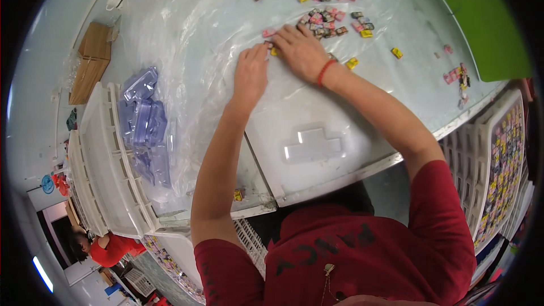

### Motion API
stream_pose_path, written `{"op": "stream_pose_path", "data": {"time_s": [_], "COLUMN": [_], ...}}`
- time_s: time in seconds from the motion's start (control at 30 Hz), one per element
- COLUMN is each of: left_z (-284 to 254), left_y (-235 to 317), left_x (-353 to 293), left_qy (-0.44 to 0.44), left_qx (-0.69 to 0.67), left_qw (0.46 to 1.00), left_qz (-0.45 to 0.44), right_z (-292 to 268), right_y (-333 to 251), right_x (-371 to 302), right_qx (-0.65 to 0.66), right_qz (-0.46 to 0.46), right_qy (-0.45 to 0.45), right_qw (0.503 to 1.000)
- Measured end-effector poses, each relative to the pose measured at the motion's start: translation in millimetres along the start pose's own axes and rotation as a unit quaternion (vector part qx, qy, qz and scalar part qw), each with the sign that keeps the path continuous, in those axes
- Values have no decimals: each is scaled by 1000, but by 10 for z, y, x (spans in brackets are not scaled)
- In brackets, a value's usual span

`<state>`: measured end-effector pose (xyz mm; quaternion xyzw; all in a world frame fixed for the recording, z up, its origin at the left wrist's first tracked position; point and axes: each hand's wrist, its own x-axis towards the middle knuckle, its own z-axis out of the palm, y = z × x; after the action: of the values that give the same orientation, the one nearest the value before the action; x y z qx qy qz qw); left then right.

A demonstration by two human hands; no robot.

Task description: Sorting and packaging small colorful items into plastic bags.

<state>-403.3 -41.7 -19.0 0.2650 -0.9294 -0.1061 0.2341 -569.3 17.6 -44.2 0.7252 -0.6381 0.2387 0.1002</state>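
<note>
My left hand (251,75) rests on the table with its fingers bent and close together. What its fingertips hold, if anything, is hidden. A small yellow wrapped piece (274,52) shows between my two hands, and a pink one (268,33) lies just beyond them. My right hand (302,51), wearing a red bracelet (325,72), is spread palm down, fingers apart, at the near left edge of a pile of small pink, black and yellow wrapped pieces (323,21). Closer to me lies a clear plastic tray (313,145) with a stepped outline.
Bluish clear plastic trays (148,122) are stacked at the left, beside white crates (110,158). More wrapped pieces (457,73) lie at the right. A green panel (481,17) borders the far right; a filled crate (501,175) stands below it. Someone in red (113,249) is at lower left.
</note>
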Motion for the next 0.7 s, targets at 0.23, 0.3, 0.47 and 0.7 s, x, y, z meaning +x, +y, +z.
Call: {"op": "stream_pose_path", "data": {"time_s": [0.23, 0.3, 0.47, 0.7], "left_z": [-265, -281, -128, 4], "left_y": [290, 233, 244, 208], "left_x": [-435, -442, -387, -331], "left_qy": [-11, -44, 22, 33], "left_qx": [-96, -97, -84, -75], "left_qw": [993, 991, 995, 994], "left_qz": [-71, -76, -56, -70], "right_z": [-433, -527, -560, -483], "right_y": [192, 280, -49, -148], "right_x": [-361, -409, -461, -472], "right_qx": [96, 101, 142, 106], "right_qz": [-17, -16, -8, 12], "right_qy": [82, 106, 65, 52], "right_qw": [992, 989, 988, 993]}}
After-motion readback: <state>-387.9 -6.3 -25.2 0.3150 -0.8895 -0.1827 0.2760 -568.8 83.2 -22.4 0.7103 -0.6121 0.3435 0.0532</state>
